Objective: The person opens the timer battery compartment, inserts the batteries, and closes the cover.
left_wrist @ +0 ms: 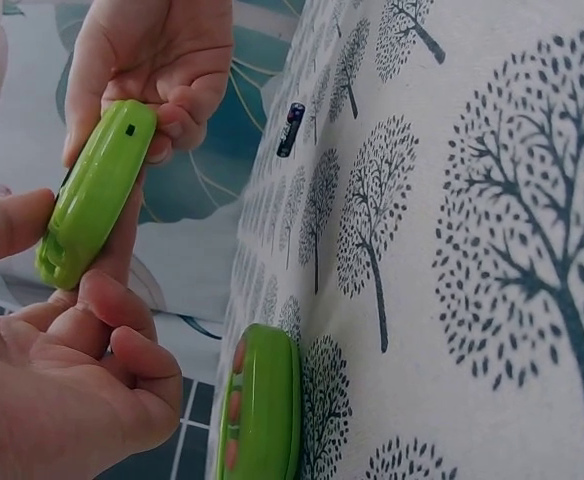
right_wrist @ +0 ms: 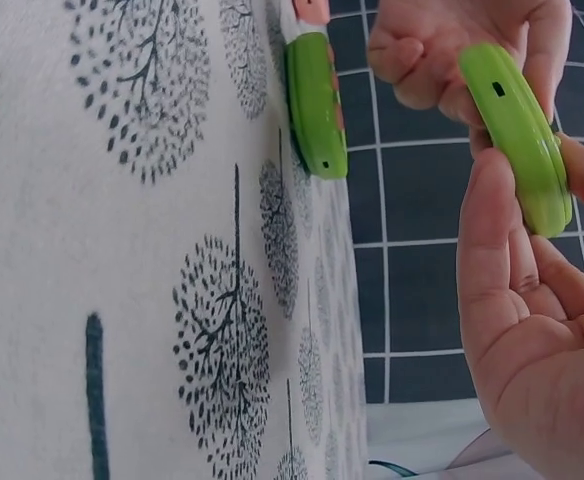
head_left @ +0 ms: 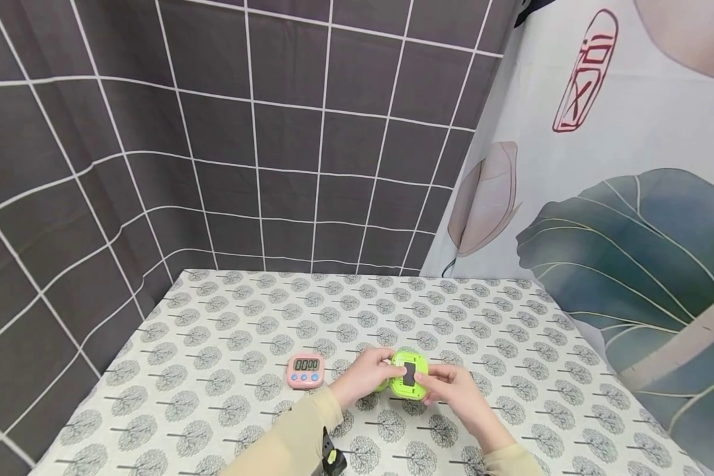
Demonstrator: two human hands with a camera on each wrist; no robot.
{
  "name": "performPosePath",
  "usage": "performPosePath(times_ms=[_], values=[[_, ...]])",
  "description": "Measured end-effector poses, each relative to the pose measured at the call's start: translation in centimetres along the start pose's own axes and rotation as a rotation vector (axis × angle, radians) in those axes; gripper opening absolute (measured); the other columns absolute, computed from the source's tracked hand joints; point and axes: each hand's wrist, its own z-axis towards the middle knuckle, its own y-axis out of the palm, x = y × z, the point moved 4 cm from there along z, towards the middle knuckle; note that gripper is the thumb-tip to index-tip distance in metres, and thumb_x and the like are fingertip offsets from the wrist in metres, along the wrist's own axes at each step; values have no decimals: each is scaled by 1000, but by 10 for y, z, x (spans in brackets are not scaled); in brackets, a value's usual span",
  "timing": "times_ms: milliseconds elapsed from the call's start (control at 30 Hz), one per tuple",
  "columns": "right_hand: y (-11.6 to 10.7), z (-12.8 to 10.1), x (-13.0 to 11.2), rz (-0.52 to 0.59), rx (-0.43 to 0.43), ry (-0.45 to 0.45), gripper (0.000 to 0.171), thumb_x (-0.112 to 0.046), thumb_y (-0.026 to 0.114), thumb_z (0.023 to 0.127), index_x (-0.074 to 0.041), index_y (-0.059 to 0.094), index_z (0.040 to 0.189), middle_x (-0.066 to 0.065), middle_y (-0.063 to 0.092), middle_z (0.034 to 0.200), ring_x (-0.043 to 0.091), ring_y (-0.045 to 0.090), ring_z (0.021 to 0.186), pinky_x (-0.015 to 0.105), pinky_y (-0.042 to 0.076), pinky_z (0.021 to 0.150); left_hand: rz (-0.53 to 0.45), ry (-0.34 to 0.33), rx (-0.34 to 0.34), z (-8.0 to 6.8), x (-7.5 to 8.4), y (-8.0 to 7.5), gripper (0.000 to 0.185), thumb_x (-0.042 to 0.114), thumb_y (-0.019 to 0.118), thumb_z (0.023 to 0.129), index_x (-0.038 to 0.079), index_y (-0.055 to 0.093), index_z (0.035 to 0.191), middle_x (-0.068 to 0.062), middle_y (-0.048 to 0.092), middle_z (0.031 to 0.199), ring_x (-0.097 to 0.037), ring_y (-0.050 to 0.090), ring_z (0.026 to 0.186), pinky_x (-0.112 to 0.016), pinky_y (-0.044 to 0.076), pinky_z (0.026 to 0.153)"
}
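Both hands up front: left hand (head_left: 363, 375) and right hand (head_left: 455, 390) share one green timer (head_left: 408, 375), held just above the table near the middle of its near edge. Left-hand fingers are curled on the timer's left rim, thumb on top; right-hand thumb and fingers pinch the right rim. Neither hand rests on the cloth.

Timer look: rounded lime-green plastic shell, back toward the head camera, with a dark rectangular recess in the middle of that back. Wrist views show it edge-on, thin with a small dark slot in the rim (left_wrist: 129, 129).

Around it, big to small:
- table (head_left: 226, 311), covered in white cloth with a grey tree print, carries everything.
- second green piece (left_wrist: 262, 405), same shell shape, lying flat on the cloth just under the left hand, pink buttons on its rim. Mostly hidden behind the hands in the head view.
- pink timer (head_left: 305, 371), left of the hands, near but apart, display up.
- small dark battery (left_wrist: 290, 129) on the cloth beyond the right hand, well apart from the rest.

Edges: dark tiled wall along the far and left edges, leaf-print curtain along the right edge. Open cloth toward the far edge and both far corners.
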Motion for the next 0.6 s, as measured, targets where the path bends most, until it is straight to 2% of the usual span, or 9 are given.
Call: performPosePath(times_ms=[167, 433, 600], values=[[0, 1, 0, 13, 5, 3, 39, -14, 63, 89, 14, 57, 116, 17, 70, 92, 13, 63, 64, 28, 56, 67, -5, -3, 4, -1, 0, -1, 29, 19, 65, 86, 4, 65, 111, 2, 59, 71, -10, 47, 59, -19, 41, 54], [-1, 2, -1, 47, 2, 2, 39, -10, 61, 90, 17, 54, 117, 21, 69, 95, 12, 63, 63, 27, 56, 65, -22, -17, 17, -2, 0, -1, 29, 19, 66, 86, 5, 66, 111, 2, 59, 72, -11, 47, 60, -21, 41, 56], [0, 1, 0, 50, 11, 21, 39, -10, 60, 90, 18, 54, 116, 20, 69, 94, 14, 65, 64, 28, 57, 67, -22, -29, 19, -2, 0, -2, 32, 20, 65, 86, 6, 64, 115, 1, 61, 73, -10, 47, 60, -22, 42, 57]])
